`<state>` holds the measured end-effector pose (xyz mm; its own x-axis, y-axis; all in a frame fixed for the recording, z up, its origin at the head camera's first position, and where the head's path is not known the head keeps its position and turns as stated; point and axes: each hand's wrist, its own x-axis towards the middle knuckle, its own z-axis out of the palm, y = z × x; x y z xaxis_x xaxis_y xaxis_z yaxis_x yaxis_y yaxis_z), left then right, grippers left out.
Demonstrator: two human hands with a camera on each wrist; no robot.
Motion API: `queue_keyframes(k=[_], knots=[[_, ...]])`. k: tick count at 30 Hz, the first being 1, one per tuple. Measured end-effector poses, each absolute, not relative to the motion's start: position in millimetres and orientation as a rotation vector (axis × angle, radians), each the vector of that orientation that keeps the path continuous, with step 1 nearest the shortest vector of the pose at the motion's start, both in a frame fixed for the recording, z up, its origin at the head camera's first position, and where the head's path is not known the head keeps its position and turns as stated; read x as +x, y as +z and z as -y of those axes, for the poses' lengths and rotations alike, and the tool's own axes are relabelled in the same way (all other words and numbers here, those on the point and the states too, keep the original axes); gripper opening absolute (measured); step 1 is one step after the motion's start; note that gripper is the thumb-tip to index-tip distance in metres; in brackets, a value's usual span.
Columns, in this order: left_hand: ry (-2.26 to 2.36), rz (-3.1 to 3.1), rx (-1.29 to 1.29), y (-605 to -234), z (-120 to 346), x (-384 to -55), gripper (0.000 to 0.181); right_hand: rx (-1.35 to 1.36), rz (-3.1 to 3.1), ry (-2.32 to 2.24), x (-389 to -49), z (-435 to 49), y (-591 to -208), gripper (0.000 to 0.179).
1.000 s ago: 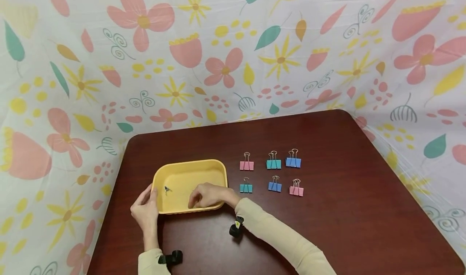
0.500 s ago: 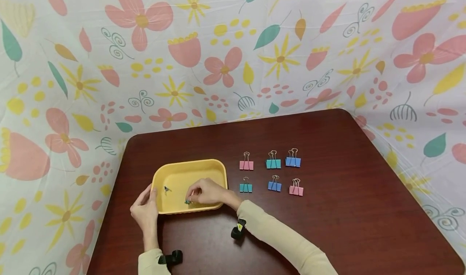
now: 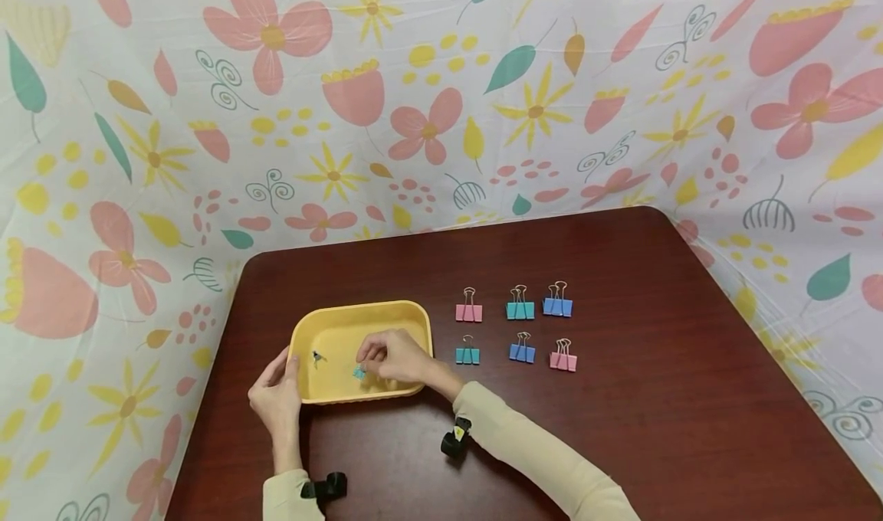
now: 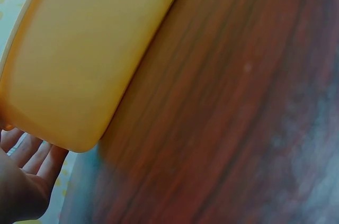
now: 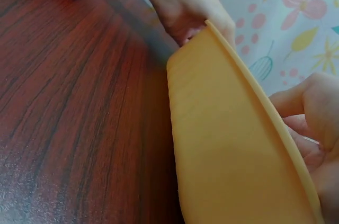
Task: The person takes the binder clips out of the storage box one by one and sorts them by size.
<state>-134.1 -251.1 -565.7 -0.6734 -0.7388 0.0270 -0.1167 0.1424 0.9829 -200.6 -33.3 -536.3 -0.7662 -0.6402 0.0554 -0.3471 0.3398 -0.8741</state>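
A yellow plastic tray stands at the left of the table. My left hand grips its left end, thumb at the rim and fingers along the outside; the left wrist view shows those fingers against the outer wall. Inside the tray, my right hand pinches a small teal binder clip between thumb and fingertips. A small dark clip with silver handles lies in the tray's left part. From the right wrist, the tray wall hides the teal clip.
To the right of the tray, two rows of binder clips lie on the brown table: a pink one, a teal one and a blue one behind, teal, blue and pink in front. A floral cloth hangs behind the table.
My right hand has risen slightly from the tray floor, and the teal binder clip now shows below its fingertips. The left hand has stayed on the tray.
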Motion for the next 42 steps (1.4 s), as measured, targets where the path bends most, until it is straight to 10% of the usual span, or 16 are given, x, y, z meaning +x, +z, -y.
queue_keyframes(k=[42], knots=[[-1.570, 1.911, 0.847, -564, 251, -133, 0.023, -0.684, -2.542, -1.648, -188, -119, -505, 0.006]])
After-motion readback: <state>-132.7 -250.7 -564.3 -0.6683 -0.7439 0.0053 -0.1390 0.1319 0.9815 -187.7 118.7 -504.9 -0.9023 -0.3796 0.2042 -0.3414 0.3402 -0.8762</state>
